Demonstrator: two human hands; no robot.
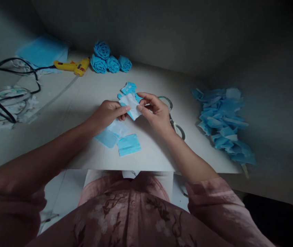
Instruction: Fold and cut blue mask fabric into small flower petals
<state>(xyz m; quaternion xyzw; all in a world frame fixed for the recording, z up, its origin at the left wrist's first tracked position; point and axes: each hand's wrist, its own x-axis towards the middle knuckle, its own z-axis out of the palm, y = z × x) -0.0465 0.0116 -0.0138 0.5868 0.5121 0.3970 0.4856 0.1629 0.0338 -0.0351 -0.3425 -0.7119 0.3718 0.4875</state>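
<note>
Between my two hands is a small piece of blue-and-white fabric [131, 103], its white side facing up. My left hand [109, 113] pinches the left edge with the thumb on top. On the opposite edge, my right hand [155, 111] grips with thumb and fingers. Just beyond the held piece lie crumpled blue scraps [129, 88]. Nearer to me, a flat blue rectangle [129, 144] and paler blue pieces [109, 135] rest on the table. Scissors [179, 131] lie partly hidden behind my right hand.
Several rolled blue fabric roses [113, 64] stand at the back beside a yellow glue gun [80, 67] with a black cord [36, 77]. Flat blue sheets [42, 51] lie back left. White scraps and a tape roll [9, 95] sit left. Blue cuttings [221, 116] are heaped right.
</note>
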